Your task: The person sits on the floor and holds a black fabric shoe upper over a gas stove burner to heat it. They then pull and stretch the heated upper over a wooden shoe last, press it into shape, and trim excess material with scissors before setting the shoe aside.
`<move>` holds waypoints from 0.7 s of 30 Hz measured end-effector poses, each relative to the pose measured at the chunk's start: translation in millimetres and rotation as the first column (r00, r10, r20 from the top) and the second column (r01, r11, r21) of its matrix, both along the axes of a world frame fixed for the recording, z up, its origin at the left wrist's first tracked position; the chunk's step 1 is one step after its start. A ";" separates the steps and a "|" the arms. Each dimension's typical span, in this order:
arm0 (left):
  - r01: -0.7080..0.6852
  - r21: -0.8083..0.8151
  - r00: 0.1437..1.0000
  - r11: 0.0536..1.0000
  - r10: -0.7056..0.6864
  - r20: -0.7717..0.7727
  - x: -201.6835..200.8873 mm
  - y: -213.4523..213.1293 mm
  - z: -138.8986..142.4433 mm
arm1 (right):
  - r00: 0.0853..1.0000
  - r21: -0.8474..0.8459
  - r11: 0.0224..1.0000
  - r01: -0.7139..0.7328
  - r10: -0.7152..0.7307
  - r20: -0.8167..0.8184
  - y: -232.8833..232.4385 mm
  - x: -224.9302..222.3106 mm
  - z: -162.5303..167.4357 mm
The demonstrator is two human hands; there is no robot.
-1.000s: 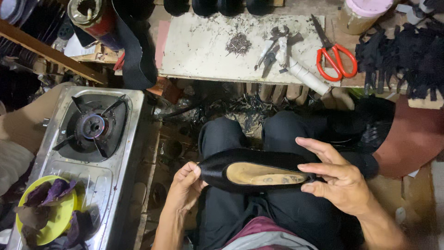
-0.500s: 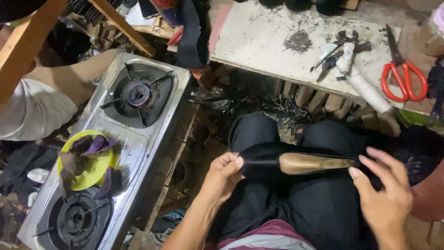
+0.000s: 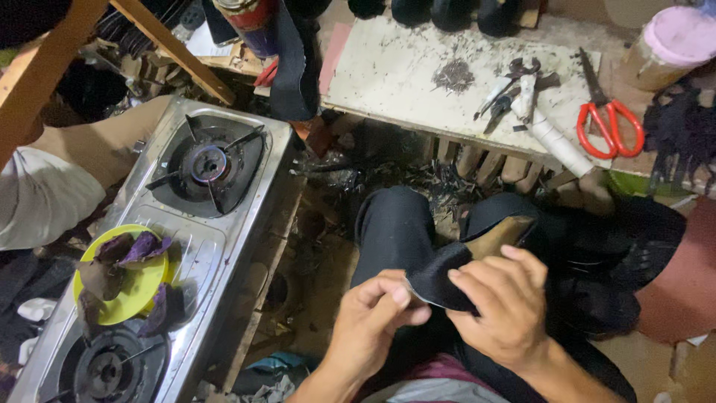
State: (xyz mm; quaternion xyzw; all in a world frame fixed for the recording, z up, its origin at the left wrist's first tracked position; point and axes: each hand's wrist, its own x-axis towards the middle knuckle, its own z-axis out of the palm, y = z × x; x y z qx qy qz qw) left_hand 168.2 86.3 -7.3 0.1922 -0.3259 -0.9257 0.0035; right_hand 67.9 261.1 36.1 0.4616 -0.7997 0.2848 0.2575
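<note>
Head view, worker seated with a black shoe upper held over the lap, between the knees and below the edge of the table. The left hand pinches the near edge of the upper between thumb and forefinger; the right hand closes over it from the other side, fingers curled on the black material and thumb beneath. A tan insole shows at the far end, so the lining appears fitted already; the edge under the fingers seems to be in the course of being pressed or folded, and nothing visible tells how much of the rim is left to work. On the table lie red-handled scissors, pliers, a white roll and a small heap of dark scraps, all well apart from the hands. To the left stands a two-burner gas stove bearing a yellow-green plate with purple and brown pieces. Another person's sleeve lies just beyond the stove. Nothing lies between the hands and the upper.
</note>
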 end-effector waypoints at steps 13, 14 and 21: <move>0.154 -0.717 0.944 0.680 -0.315 -0.097 -52.8 -9.5 9.9 | 0.068 -0.088 0.975 0.202 0.075 0.995 5.5 -23.4 -38.9; 0.152 -0.753 0.942 0.640 -0.323 -0.085 -53.7 -10.7 5.9 | 0.067 -0.101 0.973 0.207 0.089 0.994 7.9 -23.8 -45.5; 0.159 -0.786 0.924 0.598 -0.370 -0.095 -67.6 -18.4 -1.1 | 0.062 -0.045 0.990 0.131 0.037 0.997 16.5 -35.1 -61.5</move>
